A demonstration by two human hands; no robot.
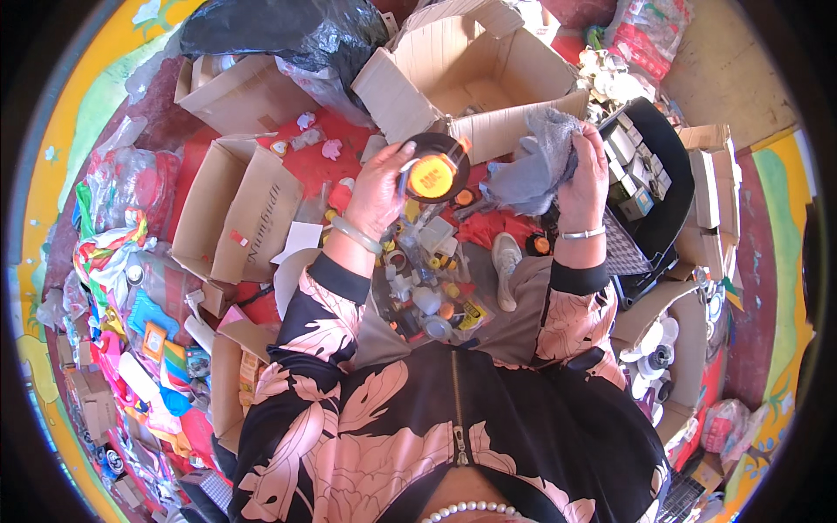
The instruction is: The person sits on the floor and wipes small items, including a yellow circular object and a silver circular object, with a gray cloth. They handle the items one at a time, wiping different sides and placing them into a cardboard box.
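My left hand [377, 193] grips a round, dark item with an orange-yellow disc [432, 177] on its face and an orange piece at its upper edge; I cannot make out its kind. In my right hand [586, 192] is a crumpled, greyish see-through plastic bag [530, 170], bunched at the fingers and hanging to the left. The two hands are apart, level with each other. Below them, between my legs, lies a pile of small mixed items [426, 301], with white, orange, yellow and clear pieces. My light-coloured shoe [506, 268] is right of the pile.
A large open cardboard box [475, 83] stands beyond my hands, with a black plastic bag [288, 35] to its left. Another open box [231, 209] is on the left. At right are a black bin [667, 157] of small boxes and a carton [684, 366] of round white items.
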